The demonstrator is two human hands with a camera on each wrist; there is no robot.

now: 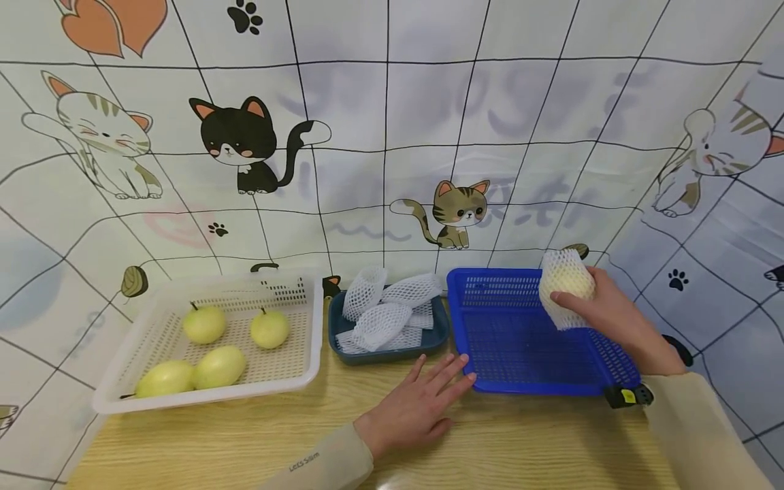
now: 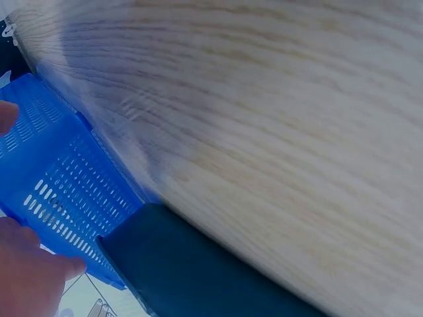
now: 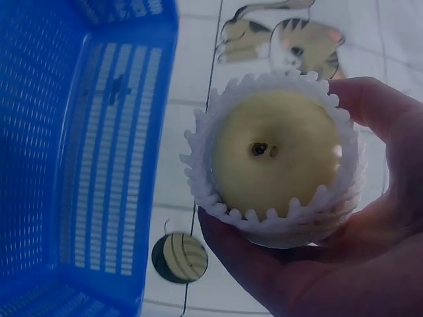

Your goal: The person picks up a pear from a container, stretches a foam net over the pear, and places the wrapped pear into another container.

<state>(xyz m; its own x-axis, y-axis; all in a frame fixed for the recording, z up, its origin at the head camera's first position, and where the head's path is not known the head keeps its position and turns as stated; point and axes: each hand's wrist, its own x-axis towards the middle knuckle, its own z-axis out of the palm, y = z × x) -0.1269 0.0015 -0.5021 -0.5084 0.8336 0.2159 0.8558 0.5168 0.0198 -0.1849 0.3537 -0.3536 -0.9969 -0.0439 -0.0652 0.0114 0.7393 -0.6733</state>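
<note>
My right hand (image 1: 618, 320) grips a pale yellow pear (image 3: 277, 155) wrapped in a white foam net sleeve (image 1: 554, 309). It holds the pear over the right part of the blue basket (image 1: 520, 340), thumb on the near side. In the right wrist view the pear's end with a dark spot faces the camera, ringed by the net's scalloped edge. My left hand (image 1: 413, 408) lies low over the table with fingers spread and straight, fingertips at the basket's front left corner. Only parts of the left fingers (image 2: 33, 274) show in the left wrist view.
A white basket (image 1: 312, 361) at left holds several bare yellow-green pears (image 1: 205, 324). Between the baskets stands a dark teal tray (image 1: 367, 357) heaped with several white foam nets (image 1: 382, 327). A cat-printed cloth (image 1: 367, 122) hangs behind the wooden table (image 1: 269, 429).
</note>
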